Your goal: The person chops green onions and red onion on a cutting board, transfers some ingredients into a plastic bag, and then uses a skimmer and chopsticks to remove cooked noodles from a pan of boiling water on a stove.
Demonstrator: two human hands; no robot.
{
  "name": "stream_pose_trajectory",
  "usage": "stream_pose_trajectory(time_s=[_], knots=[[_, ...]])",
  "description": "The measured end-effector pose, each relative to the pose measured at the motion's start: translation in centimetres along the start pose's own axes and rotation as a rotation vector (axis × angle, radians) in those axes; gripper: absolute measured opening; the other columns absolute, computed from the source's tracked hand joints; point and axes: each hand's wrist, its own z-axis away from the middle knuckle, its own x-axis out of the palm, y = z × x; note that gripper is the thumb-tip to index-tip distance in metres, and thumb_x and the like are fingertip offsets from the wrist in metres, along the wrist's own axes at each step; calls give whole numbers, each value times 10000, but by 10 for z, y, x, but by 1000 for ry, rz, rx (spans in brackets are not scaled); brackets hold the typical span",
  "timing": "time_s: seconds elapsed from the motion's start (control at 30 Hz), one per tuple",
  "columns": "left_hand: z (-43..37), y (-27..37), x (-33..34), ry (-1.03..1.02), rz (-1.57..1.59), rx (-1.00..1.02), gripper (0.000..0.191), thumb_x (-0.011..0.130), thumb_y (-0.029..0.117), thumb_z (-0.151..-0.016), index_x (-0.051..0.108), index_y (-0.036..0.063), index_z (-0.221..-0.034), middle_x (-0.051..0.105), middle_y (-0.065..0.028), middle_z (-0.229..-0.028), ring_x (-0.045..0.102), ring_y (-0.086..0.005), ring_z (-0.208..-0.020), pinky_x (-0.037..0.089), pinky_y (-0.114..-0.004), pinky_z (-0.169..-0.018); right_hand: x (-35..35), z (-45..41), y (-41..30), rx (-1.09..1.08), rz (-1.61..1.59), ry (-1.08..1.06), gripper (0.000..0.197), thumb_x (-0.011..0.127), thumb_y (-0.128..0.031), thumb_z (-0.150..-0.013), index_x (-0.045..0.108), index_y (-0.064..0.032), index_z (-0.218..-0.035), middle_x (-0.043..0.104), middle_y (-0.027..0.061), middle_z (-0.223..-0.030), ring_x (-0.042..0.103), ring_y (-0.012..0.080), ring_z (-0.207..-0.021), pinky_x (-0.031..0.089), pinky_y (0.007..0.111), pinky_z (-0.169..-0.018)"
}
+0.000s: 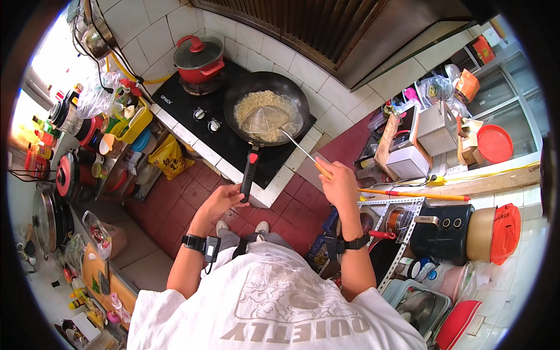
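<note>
A black wok (266, 78) stands on the right side of a black gas hob (188, 114), with noodles (264, 97) in cloudy liquid inside it. My left hand (223, 200) is at the end of the wok's black handle (250, 170), its fingers closed around the tip. In my right hand (340, 181) is the orange handle of a wire mesh skimmer (267, 119). The skimmer's basket lies over the noodles inside the wok; whether it dips into the liquid I cannot tell.
A red lidded pot (199, 59) sits on the hob's back left burner. White tiles (227, 170) edge the counter. A range hood (341, 30) hangs above. Crowded shelves with a yellow basket (140, 122) stand at left; at right are a metal rack (404, 227) and a black air fryer (442, 234).
</note>
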Motion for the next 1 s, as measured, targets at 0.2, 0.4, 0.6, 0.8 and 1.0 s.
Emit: stream_pose_trajectory(time_s=[0.2, 0.4, 0.6, 0.8, 1.0], knots=[[0, -4, -2, -25, -35, 22, 353, 534, 30, -1043, 551, -69, -1381, 614, -50, -1080, 690, -198, -998, 582, -326, -960, -10, 1, 4, 22, -15, 64, 479, 718, -35, -799, 720, -161, -1261, 621, 159, -880, 623, 385, -836, 500, 480, -742], [-4, -11, -3, -17, 19, 37, 368, 542, 49, -1045, 542, -61, -1396, 623, -48, -1100, 690, -196, -1008, 578, -318, -955, -5, 3, 9, 40, 63, 56, 473, 726, -47, -796, 723, -165, -1255, 630, 161, -900, 633, 389, -860, 505, 473, -744], [-1, -6, 0, 22, 40, 4, 375, 545, 55, -1046, 537, -62, -1402, 620, -42, -1082, 689, -197, -1016, 577, -315, -955, -34, 17, -2, 23, 89, 28, 473, 738, -50, -787, 729, -173, -1244, 627, 144, -887, 635, 370, -851, 505, 462, -740], [0, -11, -4, 45, 4, 12, 322, 534, 52, -1050, 569, -81, -1341, 615, -47, -1057, 690, -200, -1019, 578, -320, -958, -72, 22, -1, 15, 118, -33, 464, 742, -54, -788, 738, -185, -1232, 609, 125, -843, 624, 353, -812, 496, 445, -725], [-2, -10, -5, 23, 1, 19, 295, 524, 56, -1055, 582, -91, -1304, 611, -54, -1061, 683, -199, -1029, 574, -327, -974, -54, 6, 0, 5, 173, -23, 447, 736, -79, -803, 735, -207, -1232, 623, 123, -872, 634, 363, -850, 507, 461, -751]])
